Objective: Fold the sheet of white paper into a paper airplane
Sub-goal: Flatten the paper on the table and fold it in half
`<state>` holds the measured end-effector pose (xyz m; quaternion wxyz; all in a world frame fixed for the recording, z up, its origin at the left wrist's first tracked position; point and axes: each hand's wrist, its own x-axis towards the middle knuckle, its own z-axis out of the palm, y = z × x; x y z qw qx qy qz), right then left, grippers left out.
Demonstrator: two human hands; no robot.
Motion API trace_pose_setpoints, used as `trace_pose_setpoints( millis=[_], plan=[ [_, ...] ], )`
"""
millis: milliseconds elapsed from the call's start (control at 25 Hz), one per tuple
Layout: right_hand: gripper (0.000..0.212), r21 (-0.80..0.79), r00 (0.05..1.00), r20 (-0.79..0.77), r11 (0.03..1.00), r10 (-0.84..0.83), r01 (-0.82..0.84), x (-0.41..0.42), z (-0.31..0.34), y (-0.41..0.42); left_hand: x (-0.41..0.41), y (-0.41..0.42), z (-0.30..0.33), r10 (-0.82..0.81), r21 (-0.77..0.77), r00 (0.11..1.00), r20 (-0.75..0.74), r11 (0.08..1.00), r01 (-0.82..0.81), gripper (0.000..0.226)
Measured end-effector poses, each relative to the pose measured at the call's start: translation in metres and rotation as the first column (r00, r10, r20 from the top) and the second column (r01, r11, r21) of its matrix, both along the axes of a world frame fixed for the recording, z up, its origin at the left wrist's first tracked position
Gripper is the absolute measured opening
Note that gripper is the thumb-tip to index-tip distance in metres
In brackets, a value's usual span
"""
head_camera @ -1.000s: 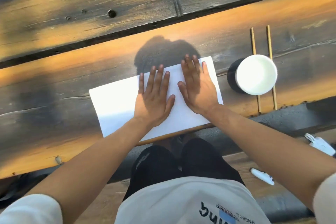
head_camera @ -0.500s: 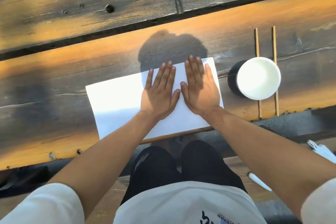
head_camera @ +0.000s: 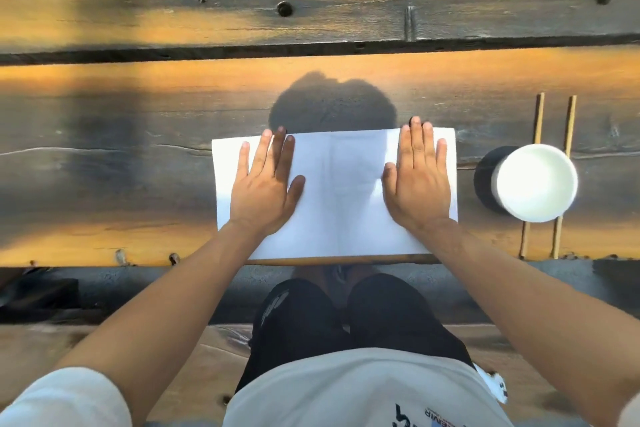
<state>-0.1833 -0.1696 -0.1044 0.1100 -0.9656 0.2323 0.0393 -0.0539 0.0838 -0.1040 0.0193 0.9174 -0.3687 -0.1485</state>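
The white sheet of paper [head_camera: 337, 191] lies flat at the near edge of the wooden table [head_camera: 138, 184], straight in front of me. A faint vertical crease runs down its middle. My left hand [head_camera: 265, 184] rests palm down on the sheet's left half, fingers spread. On the right half, my right hand [head_camera: 417, 180] lies flat the same way. Both hands press on the paper without gripping it. The shadow of my head falls just beyond the sheet.
A white cup [head_camera: 535, 182] stands to the right of the paper, on top of two thin wooden sticks [head_camera: 569, 121]. A dark gap [head_camera: 311, 50] splits the table planks farther back. My knees [head_camera: 346, 315] show below the table edge.
My hands have slid apart from the middle of the sheet toward its left and right halves. The paper now sits square to the table edge instead of slanted, and the centre crease shows.
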Motion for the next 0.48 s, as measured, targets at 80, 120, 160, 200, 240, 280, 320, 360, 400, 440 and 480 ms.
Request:
trace_pose_setpoints(
  millis=[80,120,160,200,240,280,320,360,400,440,480],
  plan=[
    [0.066,0.060,0.995,0.098,0.997,0.032,-0.038,0.016,0.008,0.018,0.000,0.001,-0.003,-0.007,-0.045,1.000,0.011,0.999,0.008,0.071],
    [0.064,0.059,0.984,0.151,0.993,0.093,-0.103,0.028,0.012,0.035,0.000,0.001,-0.004,-0.007,-0.063,1.000,0.018,0.998,0.008,0.070],
    [0.062,0.038,0.970,0.176,0.983,0.168,-0.177,0.041,0.015,0.055,0.001,0.001,-0.005,-0.007,-0.081,1.000,0.023,0.997,0.009,0.069],
    [0.061,0.031,0.957,0.165,0.968,0.240,-0.248,0.053,0.015,0.076,0.002,0.003,-0.006,-0.009,-0.097,1.000,0.030,0.995,0.012,0.068],
    [0.061,0.054,0.945,0.143,0.951,0.295,-0.305,0.061,0.013,0.095,0.001,0.004,-0.008,-0.014,-0.111,0.999,0.043,0.994,0.019,0.067],
    [0.061,0.084,0.936,0.117,0.936,0.331,-0.341,0.066,0.009,0.107,0.001,0.005,-0.009,-0.021,-0.123,0.998,0.061,0.992,0.028,0.065],
    [0.062,0.098,0.934,0.091,0.930,0.345,-0.353,0.070,0.005,0.112,0.002,0.006,-0.009,-0.027,-0.133,0.997,0.075,0.990,0.037,0.063],
    [0.063,0.098,0.938,0.065,0.933,0.340,-0.346,0.071,0.000,0.113,0.004,0.007,-0.009,-0.035,-0.139,0.997,0.076,0.989,0.045,0.062],
    [0.065,0.084,0.941,0.044,0.938,0.334,-0.337,0.070,-0.006,0.111,0.006,0.008,-0.009,-0.046,-0.137,0.996,0.072,0.989,0.056,0.062],
    [0.067,0.063,0.942,0.030,0.939,0.336,-0.337,0.068,-0.009,0.109,0.008,0.011,-0.008,-0.056,-0.123,0.996,0.063,0.990,0.063,0.063],
    [0.069,0.042,0.938,0.032,0.937,0.345,-0.347,0.066,-0.012,0.107,0.010,0.017,-0.007,-0.055,-0.097,0.997,0.053,0.994,0.060,0.065]
  ],
)
